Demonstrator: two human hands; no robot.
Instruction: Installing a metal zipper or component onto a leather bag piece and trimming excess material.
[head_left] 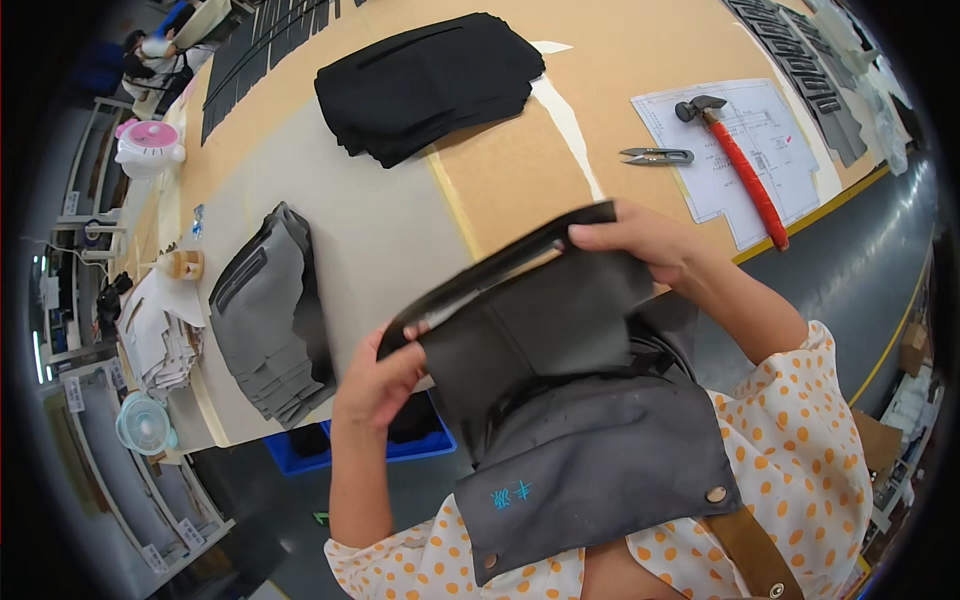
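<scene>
My left hand [390,370] pinches the left end of a dark grey, leather-like piece [525,320] with a long slot along its upper part. My right hand [625,240] grips the upper right end, thumb on the front face. The piece is held up over the near edge of the table, partly blurred, above my grey apron [595,450]. To its left lies a stack of grey cut pieces [260,320]; beyond it is a pile of black pieces [425,85].
The tan table [500,170] holds a red-handled hammer [750,180] on a paper pattern [705,180], snips [656,156], white papers [160,340] and small fans [145,430]. A blue crate [295,450] sits below the near edge. A person [160,70] works at the far left.
</scene>
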